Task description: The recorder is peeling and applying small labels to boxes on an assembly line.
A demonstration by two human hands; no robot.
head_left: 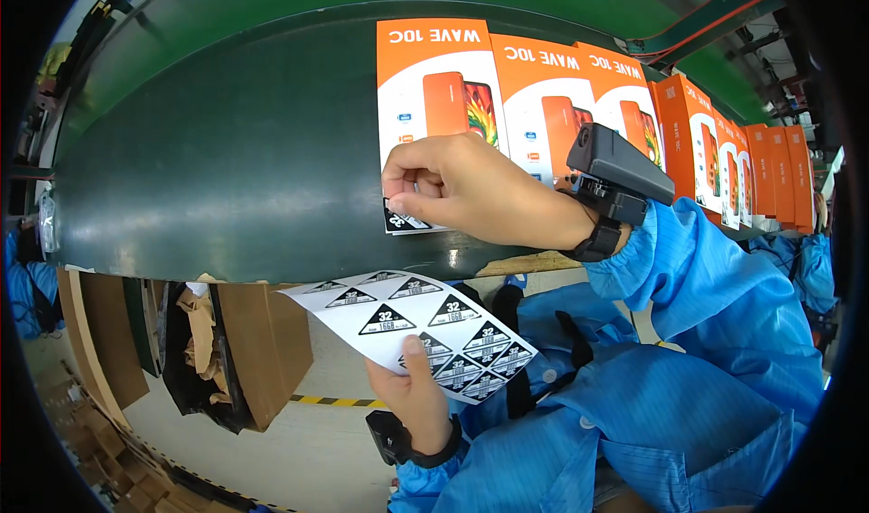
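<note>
My left hand (415, 395) holds a white sheet of black triangular stickers (433, 329) by its near edge, thumb on top. The sheet hangs tilted in front of the table edge. Above it, my right hand (471, 182) has its fingers curled in a pinch at the near left corner of an orange and white phone box (412, 87). Thumb and fingertips are on a black triangular sticker (403, 220) at that corner. Part of the sticker is hidden under the fingers. The box lies flat, its printed face up.
More orange and white boxes (548, 83) run in an overlapping row to the right, the farther ones (760, 169) leaning. They rest on a dark green conveyor belt (217, 160). Below its edge stands an open cardboard carton (262, 350) with brown paper and black lining.
</note>
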